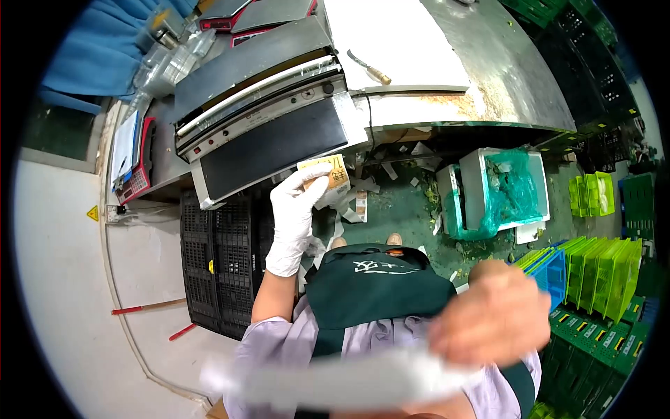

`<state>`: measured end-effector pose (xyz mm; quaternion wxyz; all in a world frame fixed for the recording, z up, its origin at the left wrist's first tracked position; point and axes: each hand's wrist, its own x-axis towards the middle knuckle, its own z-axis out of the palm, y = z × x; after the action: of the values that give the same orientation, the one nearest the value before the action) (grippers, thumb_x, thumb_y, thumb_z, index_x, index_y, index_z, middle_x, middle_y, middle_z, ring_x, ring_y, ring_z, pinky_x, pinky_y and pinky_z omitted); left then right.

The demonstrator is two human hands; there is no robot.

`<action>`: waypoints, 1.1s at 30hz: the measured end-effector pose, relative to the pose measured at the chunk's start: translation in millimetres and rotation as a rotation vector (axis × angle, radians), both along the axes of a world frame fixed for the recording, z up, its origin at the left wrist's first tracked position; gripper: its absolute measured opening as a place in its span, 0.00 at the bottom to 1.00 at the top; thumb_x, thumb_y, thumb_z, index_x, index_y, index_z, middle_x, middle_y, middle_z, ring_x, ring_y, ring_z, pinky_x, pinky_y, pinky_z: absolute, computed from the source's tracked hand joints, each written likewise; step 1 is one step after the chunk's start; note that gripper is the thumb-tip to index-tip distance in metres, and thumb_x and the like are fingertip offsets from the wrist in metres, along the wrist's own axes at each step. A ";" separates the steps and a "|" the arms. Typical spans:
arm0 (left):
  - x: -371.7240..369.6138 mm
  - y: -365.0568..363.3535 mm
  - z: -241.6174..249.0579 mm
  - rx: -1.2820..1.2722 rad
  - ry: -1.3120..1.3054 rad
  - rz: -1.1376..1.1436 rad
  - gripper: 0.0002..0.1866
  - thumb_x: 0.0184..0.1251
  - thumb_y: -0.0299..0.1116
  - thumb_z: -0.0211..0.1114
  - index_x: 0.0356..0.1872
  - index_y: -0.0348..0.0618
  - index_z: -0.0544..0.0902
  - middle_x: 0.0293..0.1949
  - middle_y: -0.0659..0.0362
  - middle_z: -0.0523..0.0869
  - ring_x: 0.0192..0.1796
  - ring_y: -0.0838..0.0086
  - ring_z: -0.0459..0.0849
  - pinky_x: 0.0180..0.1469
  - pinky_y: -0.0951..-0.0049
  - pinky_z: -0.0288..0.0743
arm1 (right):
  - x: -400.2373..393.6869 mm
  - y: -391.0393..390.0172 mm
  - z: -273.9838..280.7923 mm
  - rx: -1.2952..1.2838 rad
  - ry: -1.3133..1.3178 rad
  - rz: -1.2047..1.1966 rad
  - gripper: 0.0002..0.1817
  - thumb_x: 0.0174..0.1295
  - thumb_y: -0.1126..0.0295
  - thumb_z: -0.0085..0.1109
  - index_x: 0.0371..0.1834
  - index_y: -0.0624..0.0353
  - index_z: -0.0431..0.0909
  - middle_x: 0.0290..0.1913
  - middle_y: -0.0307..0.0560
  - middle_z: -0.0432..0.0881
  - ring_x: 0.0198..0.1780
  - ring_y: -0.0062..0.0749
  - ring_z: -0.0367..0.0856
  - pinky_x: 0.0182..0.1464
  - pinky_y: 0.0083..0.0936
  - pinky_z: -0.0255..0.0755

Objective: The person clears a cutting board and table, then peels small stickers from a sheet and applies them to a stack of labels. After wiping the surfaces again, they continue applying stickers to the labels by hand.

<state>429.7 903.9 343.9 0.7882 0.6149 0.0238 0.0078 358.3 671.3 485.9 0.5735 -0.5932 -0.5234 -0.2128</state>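
Gloved left hand point(296, 209) clamped on printed label point(326, 172), writing unreadable; blurred right hand point(492, 321) grips white strip point(335, 380).

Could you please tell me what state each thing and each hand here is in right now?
left hand: gloved, closed on the label roll.
label roll: held up by the machine.
right hand: bare, blurred, gripping a pale strip.
pale strip: stretched sideways, blurred.
sealing machine: lid shut.
knife: lying flat on the white board.
white bin: open, green bag inside.
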 end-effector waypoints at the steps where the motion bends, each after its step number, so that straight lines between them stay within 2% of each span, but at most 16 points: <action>1: -1.0 4.8 1.9 -0.136 0.005 -0.022 0.10 0.58 0.23 0.61 0.41 0.32 0.81 0.41 0.55 0.82 0.44 0.74 0.79 0.52 0.75 0.70 | 4.5 1.1 -5.8 0.001 -0.004 0.009 0.09 0.53 0.80 0.46 0.24 0.69 0.78 0.27 0.55 0.81 0.26 0.35 0.82 0.27 0.22 0.74; 3: -3.7 17.2 8.1 -0.423 -0.004 -0.169 0.27 0.64 0.46 0.54 0.49 0.26 0.73 0.49 0.48 0.77 0.51 0.66 0.76 0.56 0.67 0.69 | 20.5 0.0 -19.4 -0.174 0.347 -0.490 0.08 0.40 0.82 0.60 0.27 0.66 0.80 0.24 0.48 0.82 0.22 0.29 0.80 0.23 0.19 0.72; 5: -7.1 25.4 13.0 -0.748 0.040 -0.350 0.47 0.56 0.68 0.45 0.53 0.23 0.68 0.55 0.42 0.71 0.57 0.59 0.72 0.60 0.59 0.65 | 32.9 -10.6 -51.8 -0.165 0.607 -0.607 0.07 0.48 0.82 0.60 0.32 0.67 0.80 0.27 0.48 0.82 0.29 0.24 0.81 0.30 0.16 0.73; 8: -15.4 28.4 17.5 -0.605 -0.024 -0.239 0.51 0.48 0.71 0.51 0.53 0.24 0.67 0.55 0.42 0.71 0.58 0.59 0.71 0.61 0.59 0.65 | 47.8 -16.9 -97.0 0.050 0.893 -0.566 0.09 0.55 0.80 0.58 0.39 0.71 0.77 0.30 0.43 0.82 0.31 0.20 0.79 0.34 0.15 0.73; 9: -16.8 26.1 18.4 -0.547 -0.061 -0.230 0.45 0.52 0.63 0.59 0.54 0.24 0.67 0.53 0.44 0.73 0.56 0.60 0.74 0.58 0.62 0.68 | 50.0 -18.7 -105.3 0.045 0.889 -0.561 0.09 0.55 0.80 0.58 0.39 0.71 0.77 0.30 0.43 0.82 0.31 0.20 0.79 0.34 0.15 0.73; 10: -15.0 24.2 25.6 -0.470 -0.013 -0.229 0.29 0.58 0.41 0.63 0.52 0.26 0.70 0.50 0.47 0.77 0.49 0.66 0.79 0.52 0.68 0.74 | 51.7 -20.7 -112.0 0.026 0.923 -0.557 0.10 0.56 0.79 0.58 0.41 0.71 0.76 0.32 0.44 0.82 0.33 0.21 0.79 0.36 0.15 0.73; 13: -13.7 13.4 29.3 -0.074 0.086 -0.040 0.14 0.55 0.18 0.61 0.44 0.32 0.79 0.38 0.55 0.82 0.38 0.79 0.81 0.41 0.80 0.76 | 58.1 -26.4 -119.4 -0.051 0.942 -0.572 0.12 0.57 0.78 0.56 0.45 0.70 0.75 0.36 0.45 0.82 0.38 0.22 0.79 0.41 0.17 0.73; 15: -12.1 6.7 19.0 -0.005 0.055 -0.008 0.13 0.56 0.20 0.61 0.44 0.33 0.79 0.37 0.56 0.83 0.37 0.80 0.81 0.41 0.80 0.76 | 64.1 -30.4 -113.4 -0.144 0.888 -0.626 0.15 0.59 0.76 0.53 0.50 0.68 0.72 0.45 0.47 0.80 0.46 0.25 0.77 0.49 0.22 0.71; 18: -11.0 -1.3 18.1 0.065 0.042 -0.022 0.13 0.57 0.20 0.60 0.45 0.32 0.78 0.38 0.56 0.83 0.37 0.80 0.81 0.42 0.80 0.76 | 71.0 -30.0 -93.4 -0.287 0.404 -0.932 0.17 0.57 0.76 0.54 0.50 0.66 0.73 0.45 0.52 0.80 0.47 0.35 0.79 0.49 0.26 0.70; 19: -11.0 -4.8 16.4 0.063 0.041 -0.076 0.14 0.57 0.20 0.61 0.46 0.32 0.78 0.38 0.56 0.83 0.38 0.80 0.81 0.42 0.80 0.76 | 71.5 -27.3 -86.2 -0.383 0.307 -0.892 0.18 0.55 0.72 0.58 0.50 0.65 0.73 0.45 0.55 0.79 0.46 0.40 0.79 0.48 0.29 0.71; 20: -11.2 -8.2 14.8 0.063 0.040 -0.132 0.14 0.57 0.20 0.61 0.46 0.32 0.78 0.39 0.56 0.83 0.39 0.80 0.80 0.42 0.80 0.76 | 72.6 -22.0 -81.7 -0.487 0.320 -0.790 0.21 0.52 0.66 0.63 0.48 0.63 0.74 0.43 0.55 0.79 0.44 0.42 0.79 0.46 0.29 0.71; 22: -12.1 -15.9 17.5 0.057 0.077 -0.180 0.17 0.55 0.19 0.62 0.48 0.33 0.77 0.41 0.55 0.82 0.40 0.79 0.81 0.43 0.79 0.76 | 75.9 -10.7 -81.1 -0.757 0.592 -0.551 0.21 0.48 0.66 0.67 0.44 0.65 0.76 0.39 0.53 0.81 0.41 0.35 0.80 0.45 0.24 0.71; 23: -12.5 -17.3 22.9 0.057 0.057 -0.205 0.17 0.55 0.19 0.62 0.48 0.33 0.77 0.41 0.55 0.82 0.40 0.79 0.81 0.43 0.79 0.77 | 79.9 -8.6 -91.8 -0.809 0.628 -0.515 0.17 0.47 0.65 0.68 0.35 0.66 0.78 0.29 0.51 0.81 0.32 0.34 0.81 0.36 0.23 0.73; 27: -12.4 -14.2 24.1 0.001 0.090 -0.199 0.15 0.55 0.20 0.63 0.46 0.34 0.78 0.39 0.56 0.83 0.39 0.79 0.81 0.40 0.80 0.77 | 79.3 -4.4 -100.2 -0.726 0.635 -0.563 0.13 0.49 0.66 0.66 0.26 0.66 0.77 0.21 0.49 0.78 0.20 0.26 0.73 0.24 0.21 0.67; 31: -14.3 -17.2 6.8 -0.041 0.097 -0.038 0.10 0.56 0.23 0.64 0.40 0.31 0.81 0.32 0.58 0.84 0.32 0.82 0.81 0.36 0.83 0.76 | 78.8 -4.2 -113.7 -0.645 0.670 -0.542 0.13 0.49 0.65 0.66 0.28 0.64 0.78 0.19 0.50 0.77 0.19 0.32 0.75 0.24 0.23 0.67; 33: -11.8 -18.5 5.1 -0.014 0.062 0.011 0.10 0.57 0.24 0.64 0.39 0.31 0.81 0.29 0.60 0.83 0.28 0.84 0.79 0.31 0.85 0.74 | 79.5 -1.9 -112.0 -0.727 0.716 -0.522 0.15 0.48 0.63 0.67 0.27 0.65 0.78 0.21 0.48 0.78 0.22 0.23 0.74 0.25 0.21 0.67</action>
<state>418.0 885.4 349.0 0.7913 0.6092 0.0518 -0.0072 437.8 669.4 373.9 0.4025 -0.8970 -0.1724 0.0604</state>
